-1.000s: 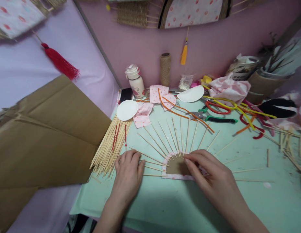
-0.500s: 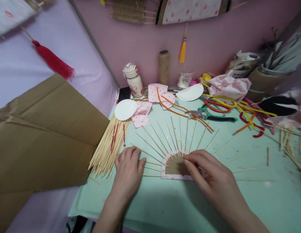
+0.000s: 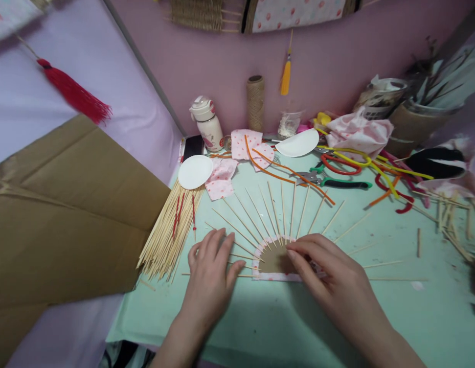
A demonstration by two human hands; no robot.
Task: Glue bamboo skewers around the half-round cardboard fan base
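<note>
Thin wooden sticks [image 3: 260,210] fan out around a half-round cardboard piece [image 3: 273,259] edged with pink patterned cloth, their inner ends lying on it. My right hand [image 3: 333,276] is over the right part of the cardboard. Its thumb and forefinger are pinched on the inner end of one stick near the top of the curve; the other fingers are partly hidden. My left hand [image 3: 212,273] lies with fingers spread over the outer parts of the left-hand sticks, holding none of them. Left of it is a thick bundle of sticks [image 3: 164,237] with red twisted pieces on top.
A large cardboard sheet [image 3: 76,214] stands at the left. Behind the fan lie white paper discs [image 3: 196,172], pink cloth scraps [image 3: 221,179], green-handled pliers [image 3: 344,183] and orange strips. A bottle [image 3: 207,125] and a twine roll [image 3: 255,104] stand by the wall; stick offcuts lie right.
My left hand has shifted right, farther over the left-hand sticks, with its fingers spread. My right hand keeps its pinch at nearly the same spot. The view has moved slightly.
</note>
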